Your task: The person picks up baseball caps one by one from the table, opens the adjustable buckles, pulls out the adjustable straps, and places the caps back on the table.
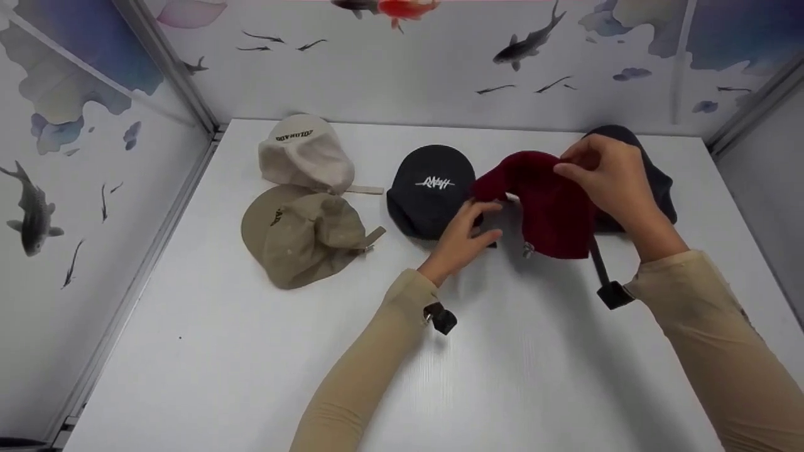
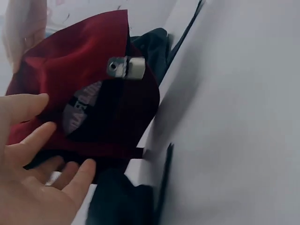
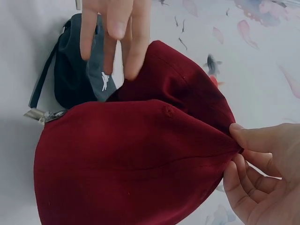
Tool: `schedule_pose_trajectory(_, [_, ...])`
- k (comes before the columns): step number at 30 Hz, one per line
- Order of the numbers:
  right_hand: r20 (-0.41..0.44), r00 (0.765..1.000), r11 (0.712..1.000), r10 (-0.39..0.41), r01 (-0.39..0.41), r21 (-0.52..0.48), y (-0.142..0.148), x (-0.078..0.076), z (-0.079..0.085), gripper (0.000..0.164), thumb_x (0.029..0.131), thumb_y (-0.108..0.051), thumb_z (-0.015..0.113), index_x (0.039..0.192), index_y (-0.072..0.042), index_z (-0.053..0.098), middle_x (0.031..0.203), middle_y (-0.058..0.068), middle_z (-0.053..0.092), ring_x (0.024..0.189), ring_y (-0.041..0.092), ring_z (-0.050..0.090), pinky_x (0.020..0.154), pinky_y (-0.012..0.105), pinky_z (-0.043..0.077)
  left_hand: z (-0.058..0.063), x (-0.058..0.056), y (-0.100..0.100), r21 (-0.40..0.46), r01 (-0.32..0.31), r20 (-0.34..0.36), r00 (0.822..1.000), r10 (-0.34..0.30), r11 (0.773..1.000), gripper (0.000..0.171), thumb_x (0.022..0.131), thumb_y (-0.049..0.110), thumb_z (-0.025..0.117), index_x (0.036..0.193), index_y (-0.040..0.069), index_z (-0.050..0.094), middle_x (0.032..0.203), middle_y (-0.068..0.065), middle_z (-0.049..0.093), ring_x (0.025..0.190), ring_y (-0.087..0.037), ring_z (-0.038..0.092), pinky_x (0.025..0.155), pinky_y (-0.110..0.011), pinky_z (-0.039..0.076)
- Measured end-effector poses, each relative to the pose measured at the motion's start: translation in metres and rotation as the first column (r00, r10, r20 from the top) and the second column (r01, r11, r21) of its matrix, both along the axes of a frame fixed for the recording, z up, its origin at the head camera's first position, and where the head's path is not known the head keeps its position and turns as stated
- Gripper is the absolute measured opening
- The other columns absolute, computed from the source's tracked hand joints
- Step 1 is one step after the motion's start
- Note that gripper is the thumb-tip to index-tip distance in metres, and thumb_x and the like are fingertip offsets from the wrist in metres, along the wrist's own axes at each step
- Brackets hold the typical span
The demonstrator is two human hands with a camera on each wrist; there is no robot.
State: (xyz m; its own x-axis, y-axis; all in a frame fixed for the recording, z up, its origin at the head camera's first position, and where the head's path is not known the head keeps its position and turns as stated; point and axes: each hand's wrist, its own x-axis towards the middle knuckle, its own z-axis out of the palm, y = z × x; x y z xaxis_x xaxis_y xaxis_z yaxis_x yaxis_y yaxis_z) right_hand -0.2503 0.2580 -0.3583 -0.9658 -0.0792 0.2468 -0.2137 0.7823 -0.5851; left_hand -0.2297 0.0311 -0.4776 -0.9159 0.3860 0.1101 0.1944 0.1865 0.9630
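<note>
A dark red baseball cap [image 1: 556, 220] hangs tilted above the white table, its opening partly turned toward the left hand in the left wrist view. My right hand [image 1: 612, 179] pinches the cap's crown between thumb and fingers, clearest in the right wrist view. Close beside the cap's left side is my left hand [image 1: 461, 245], its fingers spread and not curled round the fabric; whether they touch it I cannot tell. A metal buckle [image 2: 126, 68] shows on the cap's back strap. Just behind the left hand lies a black cap [image 1: 433, 182] with white lettering.
Another dark cap [image 1: 659, 188] sits at the right, partly hidden by the right hand and the red cap. On the left, a cream cap [image 1: 308, 154] lies behind a khaki cap [image 1: 301, 238]. Panels with painted fish [image 1: 527, 47] stand around the table [image 1: 251, 376].
</note>
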Motion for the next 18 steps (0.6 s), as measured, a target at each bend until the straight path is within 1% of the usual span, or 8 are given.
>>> schedule_pose_trajectory(3, [-0.01,1.0,1.0,0.002,-0.002,-0.004,-0.001,0.001,-0.002,0.019,0.092,-0.016,0.072,0.106,-0.002,0.07,0.102,0.018,0.069,0.076,-0.007,0.05,0.063,0.003,0.039,-0.003,0.0,0.003,0.126,-0.001,0.019,1.0,-0.002,0.992,0.042,0.099,0.011,0.061,0.139,0.003,0.052,0.148,-0.013,0.048,0.144,-0.023,0.04,0.116,-0.039,0.04])
schedule_pose_trajectory(7, [-0.048,0.999,1.0,0.008,-0.007,0.03,0.0,0.0,-0.006,0.018,0.092,-0.014,0.072,0.105,-0.002,0.07,0.102,0.018,0.068,0.084,0.009,0.058,0.066,0.005,0.037,0.0,0.003,0.004,0.307,-0.03,0.119,0.993,-0.007,0.951,0.039,0.099,0.003,0.056,0.138,-0.003,0.049,0.142,-0.018,0.049,0.126,-0.019,0.055,0.104,-0.026,0.048])
schedule_pose_trajectory(9, [-0.057,0.998,0.998,0.01,-0.006,0.065,0.0,-0.001,-0.01,0.017,0.092,-0.013,0.071,0.105,-0.001,0.069,0.1,0.018,0.066,0.087,0.02,0.059,0.067,0.01,0.036,0.003,0.005,0.004,0.389,-0.057,0.21,0.977,-0.028,0.92,0.041,0.1,0.001,0.054,0.14,-0.003,0.044,0.14,-0.019,0.047,0.119,-0.022,0.061,0.096,-0.025,0.051])
schedule_pose_trajectory(11, [-0.062,0.998,0.996,0.013,-0.007,0.093,0.0,-0.004,-0.016,0.016,0.092,-0.012,0.071,0.104,-0.001,0.069,0.099,0.018,0.065,0.088,0.026,0.058,0.067,0.015,0.036,0.004,0.007,0.003,0.413,-0.083,0.296,0.954,-0.048,0.907,0.044,0.101,0.002,0.052,0.143,0.002,0.041,0.139,-0.016,0.045,0.117,-0.025,0.064,0.093,-0.028,0.053])
schedule_pose_trajectory(13, [-0.057,0.998,0.994,0.012,-0.006,0.108,0.0,-0.008,-0.024,0.015,0.092,-0.011,0.071,0.103,-0.001,0.069,0.098,0.018,0.063,0.087,0.028,0.058,0.067,0.02,0.037,0.004,0.01,0.002,0.403,-0.093,0.375,0.924,-0.072,0.91,0.047,0.101,0.003,0.052,0.146,0.006,0.037,0.139,-0.015,0.044,0.119,-0.032,0.064,0.093,-0.034,0.056])
schedule_pose_trajectory(15, [-0.051,0.999,0.993,0.014,-0.008,0.116,-0.001,-0.013,-0.032,0.014,0.092,-0.008,0.071,0.103,0.0,0.068,0.099,0.018,0.062,0.087,0.029,0.059,0.069,0.025,0.041,0.003,0.012,-0.001,0.342,-0.078,0.428,0.9,-0.081,0.937,0.049,0.101,0.005,0.053,0.147,0.009,0.035,0.143,-0.014,0.041,0.124,-0.033,0.061,0.096,-0.039,0.056])
schedule_pose_trajectory(17, [-0.045,0.999,0.992,0.022,-0.016,0.123,-0.003,-0.017,-0.041,0.014,0.091,-0.006,0.071,0.103,0.001,0.067,0.1,0.019,0.062,0.088,0.031,0.06,0.072,0.032,0.046,0.002,0.015,-0.005,0.242,-0.048,0.455,0.888,-0.07,0.969,0.05,0.1,0.008,0.056,0.146,0.009,0.035,0.146,-0.015,0.039,0.126,-0.031,0.058,0.098,-0.043,0.055])
schedule_pose_trajectory(18, [-0.042,0.999,0.991,0.027,-0.021,0.13,-0.003,-0.019,-0.045,0.015,0.091,-0.005,0.071,0.103,0.002,0.066,0.101,0.019,0.062,0.089,0.032,0.061,0.073,0.036,0.048,0.003,0.016,-0.008,0.188,-0.024,0.457,0.887,-0.066,0.982,0.05,0.1,0.01,0.057,0.146,0.008,0.036,0.147,-0.015,0.038,0.127,-0.03,0.057,0.099,-0.043,0.055])
